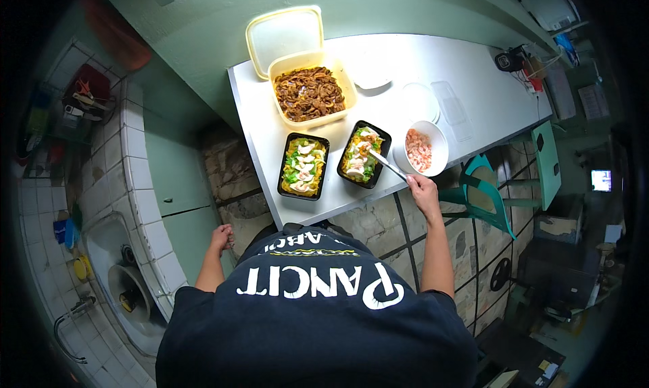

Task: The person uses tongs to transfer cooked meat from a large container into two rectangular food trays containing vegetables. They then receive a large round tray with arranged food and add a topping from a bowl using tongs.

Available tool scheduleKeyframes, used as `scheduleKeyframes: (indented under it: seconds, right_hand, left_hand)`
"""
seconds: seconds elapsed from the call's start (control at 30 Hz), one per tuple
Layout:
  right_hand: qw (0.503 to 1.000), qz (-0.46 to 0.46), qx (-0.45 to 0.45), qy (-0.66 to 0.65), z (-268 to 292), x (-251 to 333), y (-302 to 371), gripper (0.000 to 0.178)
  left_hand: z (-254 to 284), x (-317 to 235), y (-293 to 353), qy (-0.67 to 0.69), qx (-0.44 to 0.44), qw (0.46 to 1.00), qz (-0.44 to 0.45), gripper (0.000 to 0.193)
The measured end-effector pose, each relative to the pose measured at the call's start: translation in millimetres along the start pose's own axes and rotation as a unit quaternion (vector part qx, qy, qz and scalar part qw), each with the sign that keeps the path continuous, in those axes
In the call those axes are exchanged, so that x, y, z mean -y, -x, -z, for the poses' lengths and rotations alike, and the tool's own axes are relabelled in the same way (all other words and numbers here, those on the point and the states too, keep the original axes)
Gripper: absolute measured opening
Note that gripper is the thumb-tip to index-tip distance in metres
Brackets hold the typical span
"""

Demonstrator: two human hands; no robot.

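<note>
My right hand (424, 193) grips a long silver utensil (391, 167) by its handle end. The utensil slants into the right black tray (349, 178), where its far end is too small to name. In that tray lie yellowish food, green leafy bits and white slices. To its left, a second black tray (281, 183) carries a similar filling. Just right of the utensil stands a white bowl (439, 159) of small pink pieces, possibly shrimp. My left hand (222, 237) hangs beside the table's front left corner, fingers curled, with nothing visible in them.
Behind the trays stands a yellowish tub (348, 94) of brown meat strips, its lid (284, 36) leaning against the wall. Round and rectangular clear lids (451, 111) lie on the white table (487, 70). A green chair (497, 205) is at the right; a sink (111, 246) at the left.
</note>
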State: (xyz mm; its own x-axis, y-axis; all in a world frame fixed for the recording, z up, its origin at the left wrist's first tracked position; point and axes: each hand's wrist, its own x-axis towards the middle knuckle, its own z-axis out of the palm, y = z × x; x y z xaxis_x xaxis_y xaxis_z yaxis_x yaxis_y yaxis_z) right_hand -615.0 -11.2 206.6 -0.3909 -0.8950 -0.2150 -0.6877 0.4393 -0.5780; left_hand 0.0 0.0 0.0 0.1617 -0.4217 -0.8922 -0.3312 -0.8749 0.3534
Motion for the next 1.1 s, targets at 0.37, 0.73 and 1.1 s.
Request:
scheduleKeyframes:
  seconds: [0.37,0.73,1.1]
  right_hand:
    - [0.944,0.273,-0.174,0.06,3.6,116.4,-84.7,0.023]
    - [0.887,0.3,-0.069,0.344,-65.6,199.6,-208.3,0.02]
    - [0.896,0.298,-0.077,0.321,-73.2,211.2,-195.7,0.023]
  left_hand:
    - [-1.2,8.2,5.6,0.037,-0.007,0.999,0.012,0.031]
    - [8.8,50.2,14.2,0.098,-0.036,0.994,0.029,0.032]
    - [3.7,63.2,12.7,0.105,-0.016,0.994,0.028,0.033]
